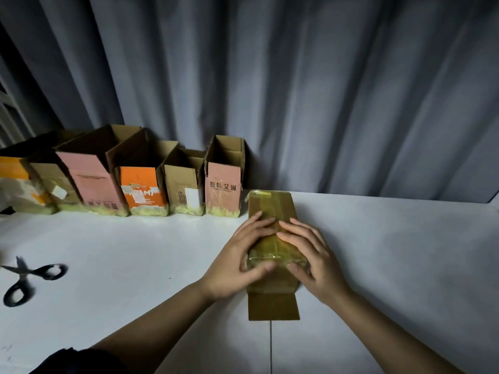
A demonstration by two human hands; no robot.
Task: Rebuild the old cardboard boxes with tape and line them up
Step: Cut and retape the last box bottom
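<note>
Six rebuilt open-topped cardboard boxes [129, 182], yellowish tape at their bases, lined up at ten o'clock against grey curtain [297, 90]. Seventh, flat brown tape-wrapped carton [271, 209], at centre on white table [135, 252], pressed by left hand [237, 263] and right hand [313, 260], fingers loosely curved over it. Left to do, apparently: standing it at the row's end. Black-handled scissors [27, 279] idle at nine o'clock.

Single head-worn wide-angle view, looking forward and down over the white table [135, 252] from close range. Both forearms enter from the bottom edge; curtain [324, 90] fills the upper half. No second view, so no overlap.
</note>
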